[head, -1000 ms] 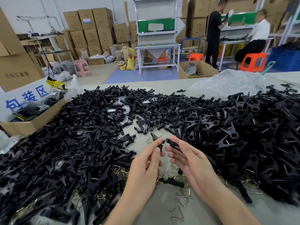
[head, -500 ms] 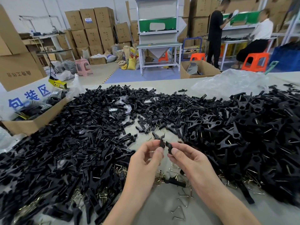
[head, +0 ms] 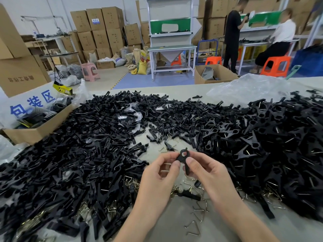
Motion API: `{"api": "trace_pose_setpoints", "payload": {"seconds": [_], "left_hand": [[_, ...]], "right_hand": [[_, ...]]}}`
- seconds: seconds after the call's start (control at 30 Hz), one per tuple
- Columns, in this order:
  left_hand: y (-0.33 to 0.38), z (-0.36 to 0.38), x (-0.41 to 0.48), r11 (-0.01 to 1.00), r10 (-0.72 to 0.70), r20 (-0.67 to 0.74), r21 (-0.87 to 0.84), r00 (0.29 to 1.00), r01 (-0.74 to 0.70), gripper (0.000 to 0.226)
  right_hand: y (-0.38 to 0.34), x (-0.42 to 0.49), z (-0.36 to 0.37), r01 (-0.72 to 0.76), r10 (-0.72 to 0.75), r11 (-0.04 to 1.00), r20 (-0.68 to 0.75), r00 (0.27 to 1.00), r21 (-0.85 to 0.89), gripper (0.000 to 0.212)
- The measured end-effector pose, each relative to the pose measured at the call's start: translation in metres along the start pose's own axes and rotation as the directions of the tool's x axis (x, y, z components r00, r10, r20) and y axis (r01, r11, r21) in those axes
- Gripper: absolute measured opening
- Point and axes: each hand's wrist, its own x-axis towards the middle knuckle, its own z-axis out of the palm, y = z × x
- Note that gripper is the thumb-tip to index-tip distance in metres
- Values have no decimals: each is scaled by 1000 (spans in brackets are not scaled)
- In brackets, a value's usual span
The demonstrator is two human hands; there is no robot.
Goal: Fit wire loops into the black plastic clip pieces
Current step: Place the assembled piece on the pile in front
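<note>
Left hand (head: 160,173) and right hand (head: 203,169) both pinch one black clip piece (head: 183,157) between fingertips, above loose wire loops (head: 197,213) on tabletop (head: 174,222); clip piles flank both hands.

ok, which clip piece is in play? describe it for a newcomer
Find the grey table heaped with black clips. In the gap between heaps, the left hand and right hand meet. The clip piece pinched between them is the only one off the table, round hole showing.
</note>
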Motion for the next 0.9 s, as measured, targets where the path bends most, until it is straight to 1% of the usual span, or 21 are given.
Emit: {"api": "trace_pose_setpoints", "payload": {"seconds": [0.1, 0.27, 0.47, 0.63, 0.77, 0.8, 0.9], "left_hand": [[0, 1, 0, 1000, 3, 5, 10, 1000, -3, 20], [-2, 0, 0, 999, 4, -5, 42, 1000, -4, 21], [-2, -1, 0, 999, 5, -20, 49, 1000, -4, 21], [-3, -1, -1, 998, 16, 2, 63, 1000, -16, 15], [-4, 0, -1, 998, 7, 27, 64, 1000, -9, 16], [-4, 0, 0, 998, 5, 38, 65, 999, -7, 17], [-4, -4, -1, 995, 24, 72, 91, 997, -30, 25]], "right_hand": [[-1, -1, 0, 4, -4, 1000, 7, 1000, 3, 17], [-1, -1, 0, 18, -18, 1000, 39, 999, 0, 23], [0, 1, -2, 7, -8, 1000, 36, 999, 22, 26], [0, 0, -1, 2, -4, 1000, 48, 999, 29, 24], [-2, -1, -3, 3, -4, 1000, 78, 997, 17, 22], [-2, 0, -3, -7, 4, 999, 77, 997, 32, 23], [-1, 2, -6, -50, 40, 995, 100, 994, 92, 40]]}}
